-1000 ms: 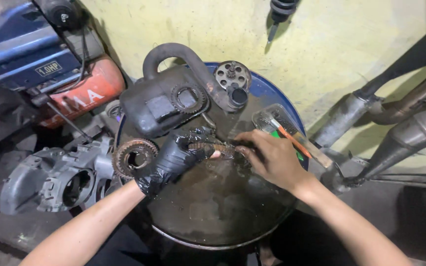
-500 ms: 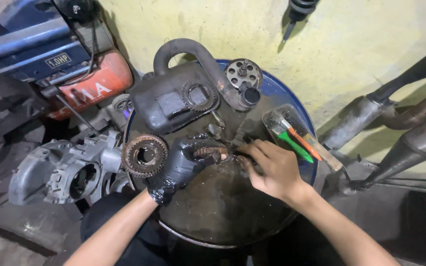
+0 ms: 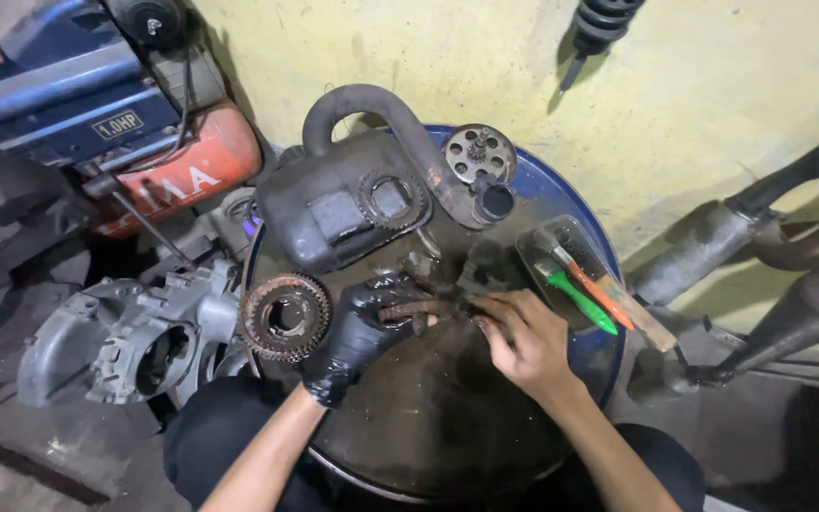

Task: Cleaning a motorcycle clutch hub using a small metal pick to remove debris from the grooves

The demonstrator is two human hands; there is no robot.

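Observation:
My left hand (image 3: 357,332), in a black glove, grips a rusty gear-like ring (image 3: 414,311) over the oily top of a blue drum (image 3: 447,417). Bare, my right hand (image 3: 523,341) rests fingers-down beside that ring, pinching at small dark parts near its right end; what it holds is hidden. A larger rusty toothed gear (image 3: 286,316) lies at the drum's left edge, just left of my gloved hand. A black exhaust muffler (image 3: 353,194) with a curved pipe lies across the far side of the drum.
A round perforated metal disc (image 3: 479,152) sits by the muffler's outlet. A clear tray (image 3: 575,275) holds green and orange brushes at right. A grey engine casing (image 3: 120,337) lies on the floor at left, a red and blue compressor (image 3: 116,123) behind it. Exhaust pipes (image 3: 789,275) lean at right.
The view has shifted slightly, so the drum sits a little lower and to the right. Both hands stay over the rusty ring; my right hand's fingers have curled closer to it.

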